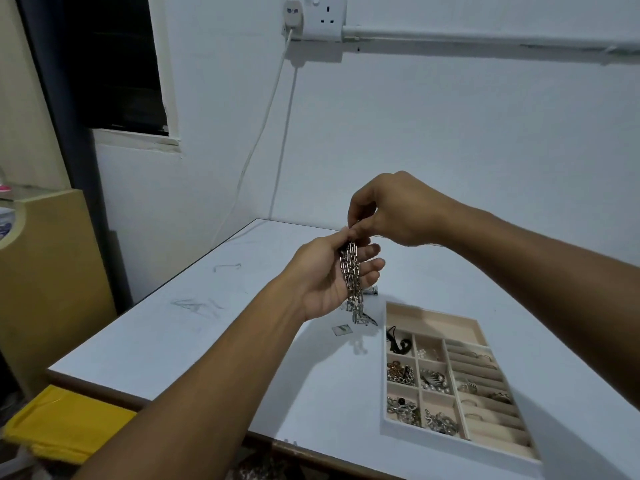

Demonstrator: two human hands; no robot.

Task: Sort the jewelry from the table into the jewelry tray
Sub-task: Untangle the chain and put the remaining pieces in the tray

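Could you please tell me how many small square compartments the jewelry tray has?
6: two columns of three in the jewelry tray's near-left part, below the long compartment and left of the ring rolls. All hold jewelry; none seems hidden.

A pale table (173, 341) with pen marks carries a compartment tray (436, 323) at right; a small square packet (341, 330) and loose trinkets (370, 321) lie near it.

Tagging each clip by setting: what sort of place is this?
Probably a plain room in a home: a white table against a bare painted wall, a wall socket with a charger plugged in, and a jewelry tray on the table.
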